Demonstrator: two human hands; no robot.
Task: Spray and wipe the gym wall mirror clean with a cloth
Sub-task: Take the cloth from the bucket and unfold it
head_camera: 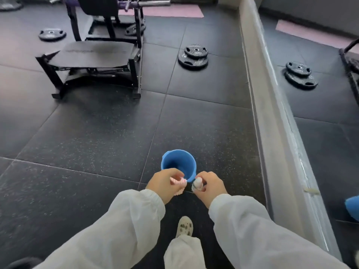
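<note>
My left hand (165,184) grips a bunched pink cloth (179,183), held just over the near rim of a blue bucket (178,165) that stands on the floor. My right hand (210,185) holds a small clear spray bottle (197,184) with a white top, beside the bucket's right edge. The wall mirror (320,113) runs along the right side above a grey sill (272,117) and reflects the floor and weight plates.
Black rubber floor tiles (97,133) stretch ahead. A black bench machine (93,59) stands at the far left. Stacked weight plates (193,56) lie near the sill, another plate (52,33) farther left. My shoe (184,227) is below the hands.
</note>
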